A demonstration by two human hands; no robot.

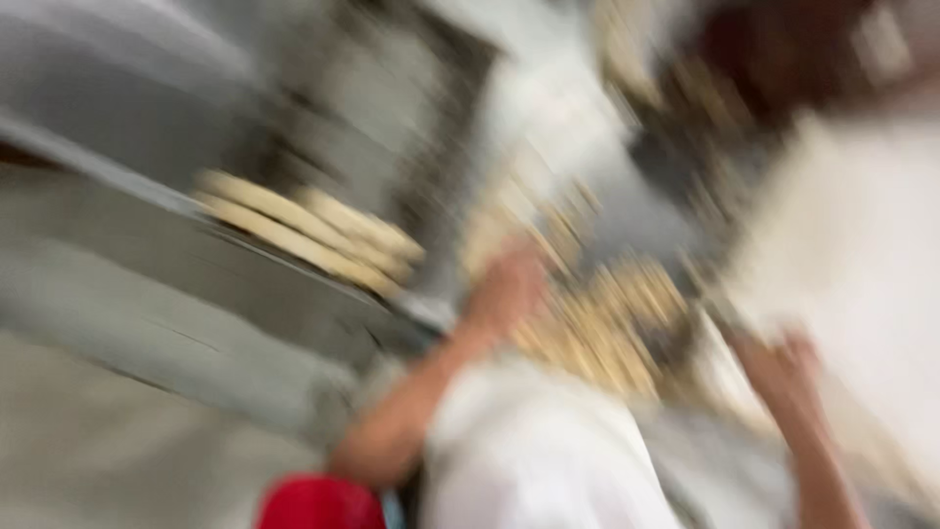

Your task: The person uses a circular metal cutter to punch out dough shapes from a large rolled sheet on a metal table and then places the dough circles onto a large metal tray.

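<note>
The whole view is smeared by motion. A hand (780, 370) rises from the lower right on a bare forearm, and I take it for my right hand. Its fingers blur into a pale white surface (852, 245), so I cannot tell whether it holds anything. My left hand is not in view. In the middle a person in a white top (529, 456) stretches a bare arm up, with the hand (506, 286) next to a heap of tan pieces (612, 328).
Pale flat round pieces (304, 230) lie in rows on a long grey metal surface (147, 284) at the left. A red object (318, 504) shows at the bottom edge. Dark blurred shapes (783, 49) fill the top right.
</note>
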